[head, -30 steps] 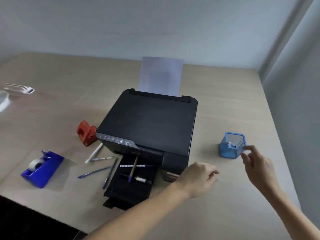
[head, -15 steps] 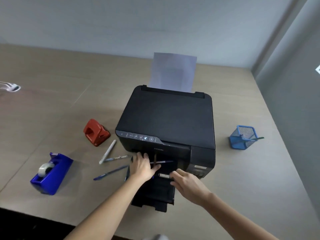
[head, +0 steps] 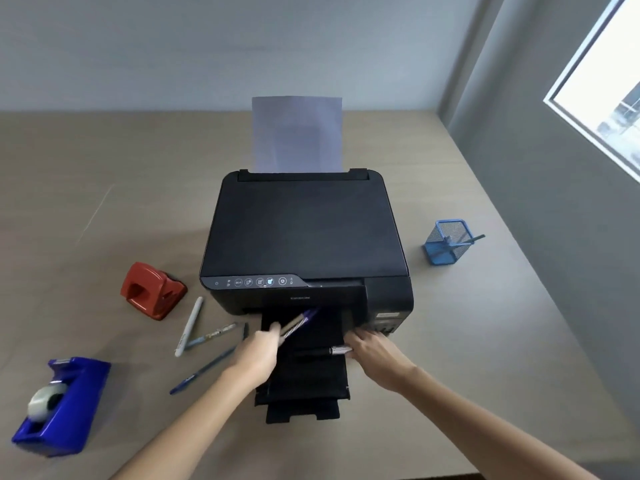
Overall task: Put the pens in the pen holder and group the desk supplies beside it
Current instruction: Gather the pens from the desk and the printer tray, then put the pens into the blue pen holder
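My left hand grips two pens, a tan one and a blue one, over the printer's black output tray. My right hand pinches the silver end of a black pen that lies across the tray. A white pen, a patterned pen and a dark blue pen lie on the desk left of the tray. The blue mesh pen holder stands right of the printer with one pen leaning in it.
The black printer sits mid-desk with paper standing in its rear feed. A red hole punch and a blue tape dispenser are at the left. The wall and a window close the right side.
My right hand came back from the pen holder to the tray and took hold of the black pen. My left hand closed on two pens and lifted them off the tray.
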The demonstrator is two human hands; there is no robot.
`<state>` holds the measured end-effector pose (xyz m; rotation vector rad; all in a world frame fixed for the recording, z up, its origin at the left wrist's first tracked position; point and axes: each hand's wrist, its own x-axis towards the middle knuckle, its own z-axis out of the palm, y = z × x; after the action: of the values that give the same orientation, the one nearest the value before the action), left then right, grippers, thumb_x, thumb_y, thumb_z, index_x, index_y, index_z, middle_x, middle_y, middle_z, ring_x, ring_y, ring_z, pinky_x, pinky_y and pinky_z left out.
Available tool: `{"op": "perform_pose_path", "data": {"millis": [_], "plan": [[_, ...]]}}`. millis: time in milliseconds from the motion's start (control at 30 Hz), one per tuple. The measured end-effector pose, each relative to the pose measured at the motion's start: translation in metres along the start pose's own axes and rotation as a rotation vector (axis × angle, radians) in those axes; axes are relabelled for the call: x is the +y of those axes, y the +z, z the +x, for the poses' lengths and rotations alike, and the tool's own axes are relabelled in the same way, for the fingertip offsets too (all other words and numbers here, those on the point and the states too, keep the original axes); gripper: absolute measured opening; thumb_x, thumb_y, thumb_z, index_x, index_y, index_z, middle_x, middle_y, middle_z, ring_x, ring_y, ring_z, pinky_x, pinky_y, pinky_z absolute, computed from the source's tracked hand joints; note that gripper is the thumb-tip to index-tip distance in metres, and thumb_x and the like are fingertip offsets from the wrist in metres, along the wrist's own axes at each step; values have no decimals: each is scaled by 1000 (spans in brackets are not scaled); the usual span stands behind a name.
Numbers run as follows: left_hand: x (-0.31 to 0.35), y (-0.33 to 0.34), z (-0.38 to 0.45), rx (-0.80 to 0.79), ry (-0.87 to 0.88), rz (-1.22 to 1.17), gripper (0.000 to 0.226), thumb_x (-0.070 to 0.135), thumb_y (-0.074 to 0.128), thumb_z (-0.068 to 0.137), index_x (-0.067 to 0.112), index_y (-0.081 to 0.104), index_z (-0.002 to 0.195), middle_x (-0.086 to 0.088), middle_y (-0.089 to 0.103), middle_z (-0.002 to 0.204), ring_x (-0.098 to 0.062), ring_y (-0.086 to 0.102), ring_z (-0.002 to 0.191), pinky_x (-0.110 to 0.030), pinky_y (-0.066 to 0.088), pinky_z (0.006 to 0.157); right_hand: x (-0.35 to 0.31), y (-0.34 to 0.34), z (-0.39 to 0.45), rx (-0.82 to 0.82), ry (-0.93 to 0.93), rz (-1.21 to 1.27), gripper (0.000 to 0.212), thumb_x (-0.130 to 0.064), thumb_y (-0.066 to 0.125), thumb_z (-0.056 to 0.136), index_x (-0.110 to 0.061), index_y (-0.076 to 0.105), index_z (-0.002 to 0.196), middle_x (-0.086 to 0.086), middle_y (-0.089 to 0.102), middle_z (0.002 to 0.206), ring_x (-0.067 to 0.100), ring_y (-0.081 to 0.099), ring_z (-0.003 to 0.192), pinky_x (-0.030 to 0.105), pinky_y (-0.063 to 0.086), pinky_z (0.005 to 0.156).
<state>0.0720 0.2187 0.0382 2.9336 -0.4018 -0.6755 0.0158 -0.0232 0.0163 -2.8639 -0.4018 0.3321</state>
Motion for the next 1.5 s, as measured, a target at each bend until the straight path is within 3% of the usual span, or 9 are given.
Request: {"op": "perform_pose_path", "data": {"millis": [133, 267, 500, 600, 733, 867, 1133, 1300, 1500], "plan": [[12, -34, -28, -149, 120, -192, 22, 30, 37, 102, 12, 47, 95, 1, 46, 64, -14, 35, 47, -26, 24, 46, 55, -18, -52, -32, 32, 166, 19, -26, 42, 96, -8, 49, 100, 11, 57, 97, 30, 53, 81, 35, 42, 70], [64, -92, -35, -204, 259, -316, 20, 31, 40, 100, 23, 53, 86, 5, 53, 67, -10, 41, 56, -24, 35, 57, 135, -44, -111, 50, 234, 266, 5, -26, 45, 95, -21, 48, 95, -3, 53, 84, 21, 46, 63, 29, 35, 58], [222, -162, 32, -65, 441, -375, 32, 20, 37, 102, 27, 31, 132, -2, 61, 85, -12, 52, 66, -22, 43, 61, 239, -108, -126, 600, 618, 341, 8, -15, 57, 89, -6, 58, 89, 10, 58, 64, 31, 49, 56, 32, 36, 51], [283, -158, 91, -26, 410, -278, 43, 13, 40, 99, 19, 27, 140, -17, 65, 105, -30, 61, 85, -38, 48, 74, 267, -137, -104, 704, 627, 364, 8, -11, 60, 88, -3, 59, 88, 12, 57, 65, 30, 48, 58, 32, 35, 56], [332, -151, 153, -74, 344, -85, 33, 6, 41, 98, 9, 48, 129, -21, 61, 110, -34, 53, 87, -37, 42, 71, 291, -160, -64, 643, 565, 313, 13, -16, 57, 89, -3, 57, 86, 15, 62, 75, 32, 52, 66, 36, 41, 60], [362, -145, 182, -120, 214, 142, 13, 0, 45, 90, 6, 56, 85, -7, 45, 66, -28, 45, 76, -31, 36, 59, 298, -171, -29, 517, 451, 254, 22, -19, 53, 92, 2, 56, 86, 20, 62, 82, 37, 54, 71, 43, 44, 63], [386, -144, 196, -71, 176, 73, 26, -4, 50, 90, -1, 60, 114, -14, 65, 120, -28, 63, 111, -35, 52, 92, 299, -160, 18, 308, 400, 253, 21, -18, 55, 87, 2, 54, 83, 21, 58, 84, 40, 56, 74, 47, 49, 66], [368, -145, 183, 5, 189, 23, 22, -3, 54, 89, -1, 60, 110, -20, 62, 116, -36, 61, 108, -38, 51, 87, 288, -162, 18, 330, 410, 211, 21, -21, 52, 90, -1, 54, 95, 21, 61, 87, 40, 56, 74, 46, 51, 65], [311, -167, 131, 290, 306, -243, 16, 5, 56, 88, 0, 51, 74, -22, 56, 85, -41, 62, 92, -31, 40, 64, 241, -196, 11, 519, 309, 204, 17, -17, 55, 90, -9, 62, 103, 18, 69, 87, 35, 61, 72, 35, 45, 60]]}}
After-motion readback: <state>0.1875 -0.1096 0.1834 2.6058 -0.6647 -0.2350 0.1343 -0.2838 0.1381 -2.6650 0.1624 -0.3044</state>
